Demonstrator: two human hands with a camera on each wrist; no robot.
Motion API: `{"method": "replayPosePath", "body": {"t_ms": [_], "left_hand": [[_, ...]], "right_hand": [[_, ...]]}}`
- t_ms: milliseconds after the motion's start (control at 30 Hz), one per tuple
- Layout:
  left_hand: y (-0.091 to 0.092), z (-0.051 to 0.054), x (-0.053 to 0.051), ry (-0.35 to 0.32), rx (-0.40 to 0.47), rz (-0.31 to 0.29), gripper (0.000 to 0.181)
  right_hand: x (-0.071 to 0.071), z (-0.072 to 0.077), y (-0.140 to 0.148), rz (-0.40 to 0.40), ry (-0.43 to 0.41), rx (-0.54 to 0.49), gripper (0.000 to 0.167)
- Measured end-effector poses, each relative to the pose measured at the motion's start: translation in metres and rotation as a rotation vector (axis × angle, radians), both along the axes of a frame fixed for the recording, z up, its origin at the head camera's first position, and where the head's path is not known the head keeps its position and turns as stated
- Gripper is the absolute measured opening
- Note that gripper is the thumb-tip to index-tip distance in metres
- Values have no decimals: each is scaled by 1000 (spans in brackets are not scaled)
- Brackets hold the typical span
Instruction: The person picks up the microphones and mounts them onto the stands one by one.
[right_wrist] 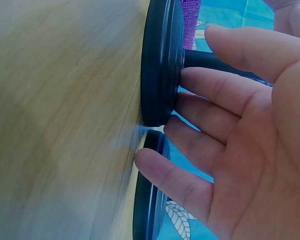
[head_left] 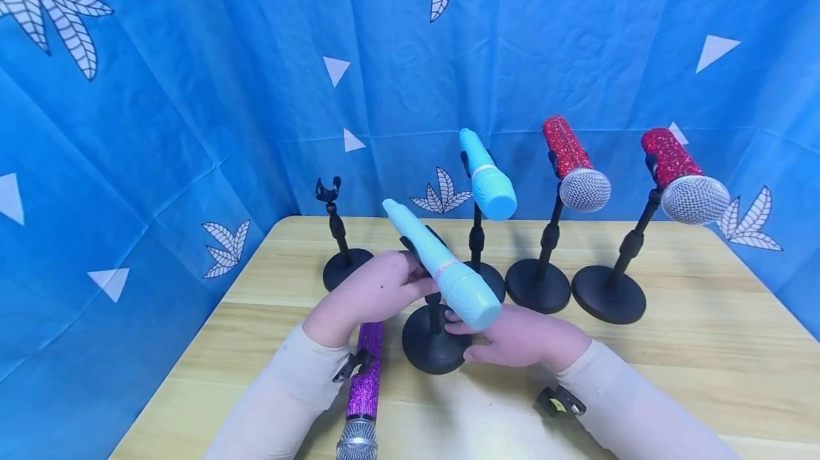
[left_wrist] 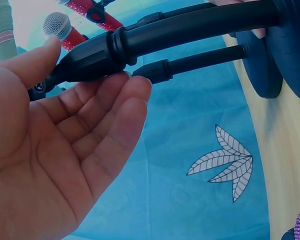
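In the head view a light blue microphone (head_left: 442, 264) rests tilted in the clip of a black microphone stand (head_left: 435, 340). My left hand (head_left: 378, 282) holds this stand just below the clip. Seen from the left wrist, the thumb and fingers (left_wrist: 115, 120) lie on either side of the stand's upper pole (left_wrist: 95, 55). Low down beside the round base, my right hand (head_left: 512, 335) has its fingers extended; in the right wrist view the fingertips (right_wrist: 190, 100) touch the base (right_wrist: 162, 65). Under my left forearm lies a purple glittery microphone (head_left: 365, 389), partly covered.
An unloaded black stand (head_left: 346, 260) is at the back left. Behind stands another light blue microphone (head_left: 490, 186) on its stand, then two red glittery microphones (head_left: 566, 150) (head_left: 673, 161) on stands to the right. Blue cloth (head_left: 410, 75) hangs behind the wooden table (head_left: 717, 346).
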State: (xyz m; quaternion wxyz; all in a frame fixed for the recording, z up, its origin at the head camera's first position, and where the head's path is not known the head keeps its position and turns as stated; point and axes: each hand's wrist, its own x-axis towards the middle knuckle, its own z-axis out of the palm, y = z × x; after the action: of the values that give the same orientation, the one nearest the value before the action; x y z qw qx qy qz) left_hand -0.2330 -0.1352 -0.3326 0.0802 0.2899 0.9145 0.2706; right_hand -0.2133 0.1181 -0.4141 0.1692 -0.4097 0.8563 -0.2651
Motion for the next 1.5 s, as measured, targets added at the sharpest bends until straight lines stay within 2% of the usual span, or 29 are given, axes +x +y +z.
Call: {"method": "replayPosePath", "body": {"t_ms": [233, 433, 600, 733, 900, 1067, 1233, 1367, 1500], "left_hand": [[-4, 2, 1, 17, -39, -11, 20], [-7, 2, 0, 7, -24, -6, 20], [-10, 1, 0, 14, 21, -36, 21], [-12, 2, 1, 31, 59, -32, 19], [-11, 3, 1, 49, 92, -28, 15], [-8, 4, 1, 69, 121, 13, 12], [-4, 7, 3, 108, 63, 59, 7], [-3, 8, 4, 137, 23, 71, 9], [-4, 8, 5, 145, 29, 64, 10]], "right_hand": [[1, 1, -1, -19, 6, 8, 50], [-1, 0, -2, 43, 123, 23, 36], [-2, 1, -3, 53, 123, 63, 46], [-2, 0, -3, 41, 137, 78, 47], [-3, 2, -5, 18, 184, 15, 46], [-2, 7, -6, -65, 147, -63, 49], [-2, 10, -12, -85, 125, -232, 44], [-2, 21, -23, -145, 108, -347, 44], [-4, 36, -36, -233, 90, -387, 48]]}}
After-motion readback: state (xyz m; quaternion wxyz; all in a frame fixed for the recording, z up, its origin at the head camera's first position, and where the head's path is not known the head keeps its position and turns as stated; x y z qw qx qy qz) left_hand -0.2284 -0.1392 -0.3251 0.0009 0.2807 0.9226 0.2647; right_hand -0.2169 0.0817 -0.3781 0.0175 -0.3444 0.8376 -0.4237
